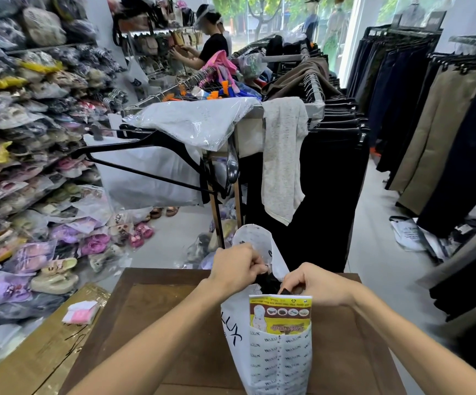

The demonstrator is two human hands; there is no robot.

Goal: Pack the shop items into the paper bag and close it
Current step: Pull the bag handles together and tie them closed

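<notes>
Left hand (235, 266) curled shut, pinching dark fabric (269, 282) at the mouth of the white paper bag (262, 357). Right hand (315, 283) likewise closed on the same cloth, just beside the yellow packet (281, 312) poking out of the opening. Bag upright on the brown wooden table (151, 309). Most of the cloth sunk inside, shape unclear; bag bottom cut off by the frame edge.

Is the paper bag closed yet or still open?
Still open: the paper bag mouth gapes between left hand and right hand, with black fabric showing.
</notes>
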